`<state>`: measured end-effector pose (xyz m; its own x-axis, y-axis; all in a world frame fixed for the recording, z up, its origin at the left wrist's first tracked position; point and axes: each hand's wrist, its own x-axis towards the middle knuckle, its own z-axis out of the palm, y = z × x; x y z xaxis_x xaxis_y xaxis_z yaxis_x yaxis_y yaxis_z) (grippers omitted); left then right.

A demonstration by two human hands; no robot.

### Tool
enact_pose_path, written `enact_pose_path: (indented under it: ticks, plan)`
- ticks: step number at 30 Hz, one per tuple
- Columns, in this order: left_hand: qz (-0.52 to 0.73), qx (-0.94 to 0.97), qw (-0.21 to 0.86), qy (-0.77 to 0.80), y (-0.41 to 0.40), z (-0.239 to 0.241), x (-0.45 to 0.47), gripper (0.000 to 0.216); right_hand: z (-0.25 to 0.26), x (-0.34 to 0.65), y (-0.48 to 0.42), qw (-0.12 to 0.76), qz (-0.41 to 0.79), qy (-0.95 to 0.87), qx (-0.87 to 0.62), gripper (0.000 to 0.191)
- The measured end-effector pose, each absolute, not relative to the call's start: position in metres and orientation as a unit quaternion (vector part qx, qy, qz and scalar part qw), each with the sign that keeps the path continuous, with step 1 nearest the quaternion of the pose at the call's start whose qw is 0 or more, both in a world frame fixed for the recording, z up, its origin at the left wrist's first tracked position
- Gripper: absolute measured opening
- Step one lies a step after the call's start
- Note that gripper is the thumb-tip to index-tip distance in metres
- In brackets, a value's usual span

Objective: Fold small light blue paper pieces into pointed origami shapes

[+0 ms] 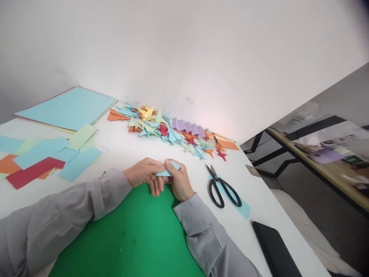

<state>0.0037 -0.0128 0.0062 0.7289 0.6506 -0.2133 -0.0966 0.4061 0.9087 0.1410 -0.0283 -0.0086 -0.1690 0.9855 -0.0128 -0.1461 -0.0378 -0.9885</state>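
A small folded piece of light blue paper point(164, 173) is held between my two hands, above the far end of a green mat point(138, 231). On its left side, my left hand point(147, 173) pinches the edge with thumb and fingers. My right hand point(181, 181) grips the other side, its thumb near the top corner. Fingers cover part of the paper, so its full shape is hidden. Beyond the hands lies a pile of folded paper figures point(170, 134) in several colours.
Black-handled scissors point(216, 181) rest partly on a blue paper strip point(243, 207) at the right, with a black flat object point(275, 250) nearer me. Loose coloured paper strips point(43, 152) and large paper sheets point(69, 107) lie left. A wall point(184, 50) rises behind.
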Motion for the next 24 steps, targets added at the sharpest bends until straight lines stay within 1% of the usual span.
enact_pose_path:
  ticks: [10,15,19,24]
  plan:
    - [0.252,0.499,0.774,0.297,-0.0131,0.0055,0.0045,0.031,-0.0056,0.1413,-0.0284,0.481,0.603,-0.471,-0.428,0.037]
    - [0.248,0.493,0.785,0.282,-0.0121,0.0051,0.0044,0.025,-0.0047,0.1453,-0.0283,0.451,0.623,-0.464,-0.440,0.034]
    - [0.235,0.482,0.795,0.283,-0.0114,0.0035,0.0032,0.020,-0.0073,0.1492,-0.0264,0.438,0.620,-0.475,-0.444,0.040]
    - [0.250,0.495,0.781,0.287,-0.0117,0.0023,0.0030,0.025,-0.0077,0.1491,-0.0253,0.426,0.626,-0.499,-0.420,0.033]
